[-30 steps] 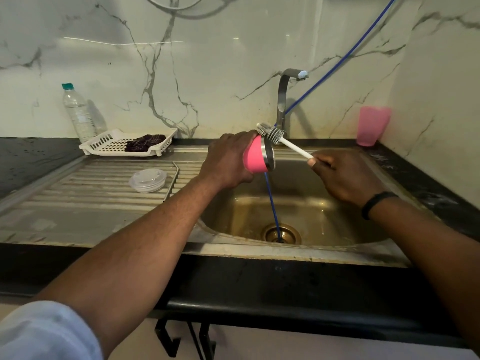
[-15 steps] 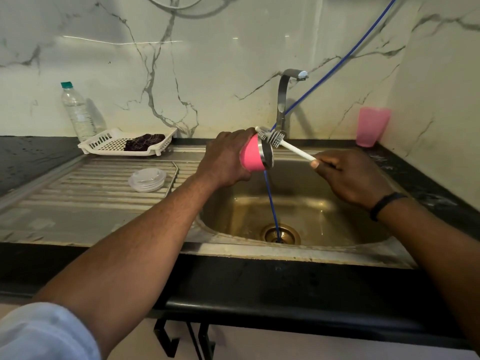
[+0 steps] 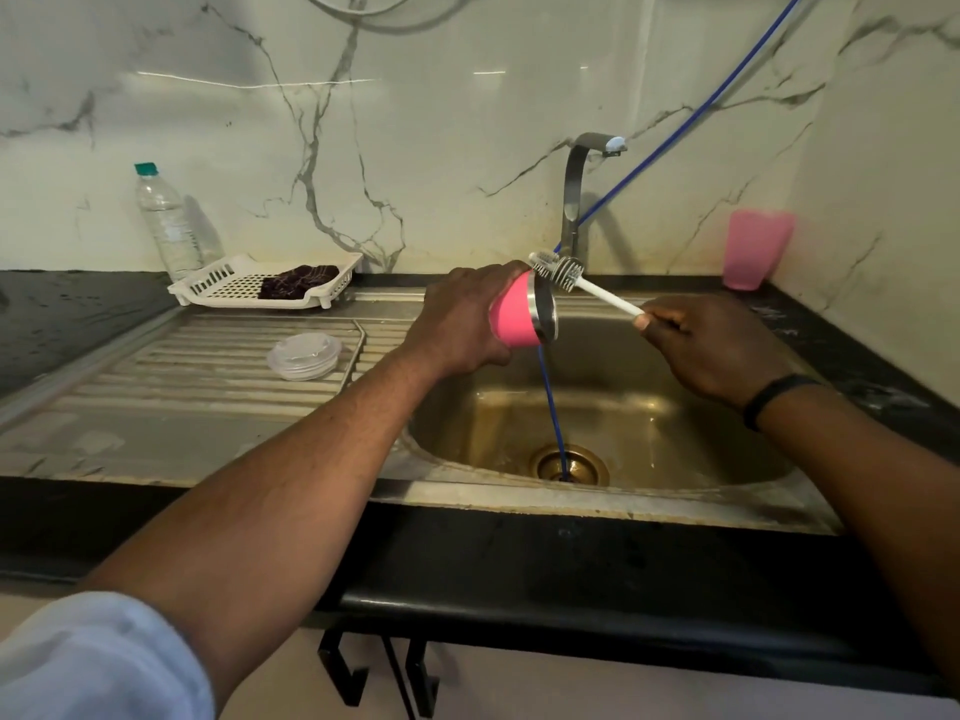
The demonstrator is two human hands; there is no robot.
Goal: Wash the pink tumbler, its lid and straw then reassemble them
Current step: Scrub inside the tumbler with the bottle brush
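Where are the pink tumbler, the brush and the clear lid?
pink tumbler (image 3: 511, 318), head view, on its pink side wall below the steel rim.
brush (image 3: 602, 294), head view, on the white handle near the bristles.
clear lid (image 3: 305, 354), head view, on its top, on the drainboard.

1. No text, brand, number or sign can be read anywhere in the head view.
2. The clear bottle (image 3: 169, 223) at the upper left of the frame shows no legible label.
3. The pink tumbler (image 3: 511, 318) at the centre and the pink cup (image 3: 756, 249) at the upper right carry no visible print.
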